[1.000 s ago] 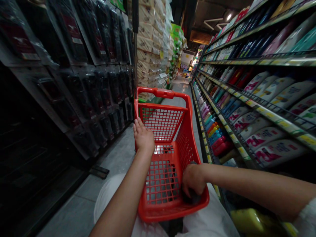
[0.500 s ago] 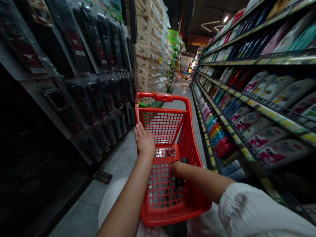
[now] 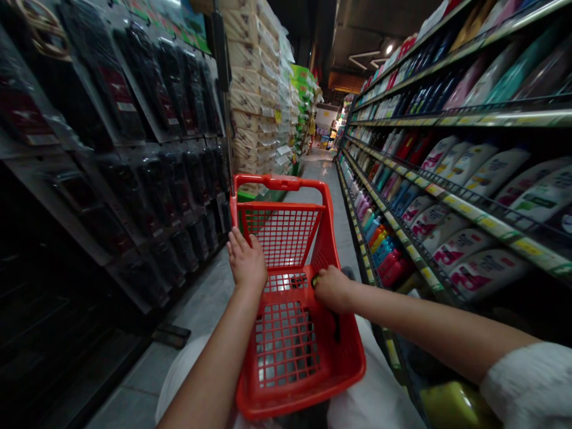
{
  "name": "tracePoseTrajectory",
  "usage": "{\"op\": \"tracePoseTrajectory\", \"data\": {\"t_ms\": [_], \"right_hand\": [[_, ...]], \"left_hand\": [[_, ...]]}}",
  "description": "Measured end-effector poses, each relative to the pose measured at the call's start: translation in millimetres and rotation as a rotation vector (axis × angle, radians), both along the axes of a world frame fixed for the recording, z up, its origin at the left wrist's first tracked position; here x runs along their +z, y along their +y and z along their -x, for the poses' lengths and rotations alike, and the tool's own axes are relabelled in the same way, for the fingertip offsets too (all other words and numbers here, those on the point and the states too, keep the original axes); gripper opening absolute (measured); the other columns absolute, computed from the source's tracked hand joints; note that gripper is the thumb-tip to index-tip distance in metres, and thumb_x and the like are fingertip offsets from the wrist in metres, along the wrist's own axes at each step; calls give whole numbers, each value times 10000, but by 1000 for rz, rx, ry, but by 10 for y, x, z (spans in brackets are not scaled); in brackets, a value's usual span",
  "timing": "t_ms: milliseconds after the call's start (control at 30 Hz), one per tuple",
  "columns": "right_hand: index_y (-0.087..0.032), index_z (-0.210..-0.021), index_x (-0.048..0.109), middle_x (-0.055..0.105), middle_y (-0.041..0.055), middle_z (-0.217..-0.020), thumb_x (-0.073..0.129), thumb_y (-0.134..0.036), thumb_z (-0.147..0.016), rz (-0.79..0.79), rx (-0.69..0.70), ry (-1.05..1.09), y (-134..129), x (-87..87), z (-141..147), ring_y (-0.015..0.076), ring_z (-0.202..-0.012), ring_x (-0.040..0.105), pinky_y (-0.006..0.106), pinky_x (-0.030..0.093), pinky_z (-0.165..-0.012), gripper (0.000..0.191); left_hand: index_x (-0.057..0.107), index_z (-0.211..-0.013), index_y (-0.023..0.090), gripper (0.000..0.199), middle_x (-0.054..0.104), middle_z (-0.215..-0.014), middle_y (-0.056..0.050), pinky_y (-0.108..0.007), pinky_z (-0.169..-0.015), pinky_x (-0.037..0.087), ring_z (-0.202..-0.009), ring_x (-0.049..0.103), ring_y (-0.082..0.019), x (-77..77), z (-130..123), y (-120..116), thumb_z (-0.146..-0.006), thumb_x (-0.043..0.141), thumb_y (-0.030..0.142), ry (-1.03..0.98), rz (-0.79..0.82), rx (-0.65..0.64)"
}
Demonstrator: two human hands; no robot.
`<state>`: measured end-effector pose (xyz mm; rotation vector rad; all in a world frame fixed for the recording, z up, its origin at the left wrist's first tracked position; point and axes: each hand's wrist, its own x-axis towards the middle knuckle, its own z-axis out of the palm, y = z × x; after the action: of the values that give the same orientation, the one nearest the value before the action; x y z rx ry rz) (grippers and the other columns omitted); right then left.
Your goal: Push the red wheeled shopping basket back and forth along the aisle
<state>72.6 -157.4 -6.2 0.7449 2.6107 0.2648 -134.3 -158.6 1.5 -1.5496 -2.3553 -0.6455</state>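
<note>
A red plastic shopping basket (image 3: 241,387) with a mesh floor and a raised handle is in front of me, between my legs. My left hand (image 3: 246,259) lies along its left side, palm down, fingers stretched out. My right hand (image 3: 333,289) is inside the basket by the right wall, its fingers closed round a small dark thing with a yellow edge (image 3: 315,280). A black strip (image 3: 336,328) shows below that hand; I cannot tell whether it belongs to the held thing. The palm hides most of what is held.
Packaged dark goods (image 3: 152,185) hang on a rack at left. Shelves of bottles (image 3: 465,244) line the right side. Stacked wrapped packs (image 3: 252,89) stand beyond the basket. A grey floor aisle (image 3: 319,167) runs ahead. A yellow-green item (image 3: 451,402) shows at lower right.
My right hand has risen from lower inside the basket, and its closed fingers now show. The left hand keeps its place on the basket side. The view has shifted slightly right.
</note>
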Motion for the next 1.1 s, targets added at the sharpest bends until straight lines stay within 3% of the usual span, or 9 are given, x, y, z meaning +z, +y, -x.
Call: {"op": "tracePoseTrajectory", "data": {"t_ms": [100, 233, 433, 567, 700, 800, 867, 967, 1100], "right_hand": [[-185, -825, 739, 720, 131, -886, 610, -166, -821, -155, 44, 11, 84, 242, -63, 304, -967, 613, 411, 478, -741, 130], [-211, -832, 733, 703, 96, -856, 693, -245, -749, -23, 152, 62, 196, 273, -164, 288, -921, 596, 384, 453, -710, 98], [-241, -1055, 703, 655, 72, -1123, 591, -170, -828, -88, -92, 481, 970, 448, -314, 246, -1015, 531, 346, 413, -818, 264], [-216, -1194, 638, 602, 73, -1232, 510, -78, -830, 77, -47, 731, 1038, 309, -399, 217, -1103, 503, 360, 381, -974, 410], [-218, -1234, 596, 573, 81, -1278, 474, -47, -815, 196, -35, 963, 550, 73, -356, 225, -1182, 477, 410, 363, -1036, 469], [-252, -1248, 589, 577, 69, -1269, 493, -75, -830, 227, -31, 1010, 159, -44, -297, 225, -1162, 483, 402, 401, -1006, 464], [-286, -1291, 567, 568, 58, -1291, 504, -104, -853, 257, 47, 997, 79, -71, -323, 217, -1171, 487, 384, 417, -997, 479], [-313, -1321, 552, 548, 52, -1323, 473, -60, -832, 258, 121, 1015, 313, -59, -452, 206, -1216, 484, 384, 408, -1030, 556], [-284, -1275, 588, 540, 60, -1305, 411, 15, -728, 103, -137, 1270, 801, -103, -512, 220, -1253, 462, 445, 364, -1088, 648]], "left_hand": [[537, -1361, 39, 504, 233, -1570, -285, -518, -1118, 345, -1468, 221, -385, 33, 1, -8, -880, 386, 64, 3, 25, 27], [677, -1146, 29, 381, 295, -1543, -299, -491, -1077, 400, -1416, 331, -417, 73, 29, -16, -860, 428, 72, 98, 120, 12], [701, -1103, 98, 357, 294, -1562, -252, -472, -1068, 411, -1416, 335, -411, 86, 115, 48, -849, 452, 79, 159, 198, -35], [692, -1057, 65, 318, 246, -1570, -279, -476, -1129, 330, -1441, 286, -405, 90, 288, 198, -844, 457, 73, 178, 214, -99], [676, -1059, 63, 292, 194, -1585, -282, -494, -1166, 255, -1464, 219, -400, 119, 458, 395, -814, 522, 104, 210, 224, -214], [628, -1215, 79, 411, 170, -1591, -277, -510, -1173, 229, -1478, 182, -380, 117, 495, 466, -818, 538, 135, 210, 240, -238], [561, -1330, 88, 514, 164, -1591, -274, -531, -1177, 205, -1484, 162, -368, 87, 509, 451, -820, 544, 146, 215, 247, -230], [528, -1383, 116, 554, 191, -1595, -235, -519, -1193, 176, -1495, 156, -318, 48, 552, 377, -830, 517, 134, 237, 222, -299], [622, -1268, 130, 431, 314, -1570, -197, -456, -1197, 216, -1480, 242, -279, 153, 388, 277, -859, 488, 148, 192, 199, -332]]}}
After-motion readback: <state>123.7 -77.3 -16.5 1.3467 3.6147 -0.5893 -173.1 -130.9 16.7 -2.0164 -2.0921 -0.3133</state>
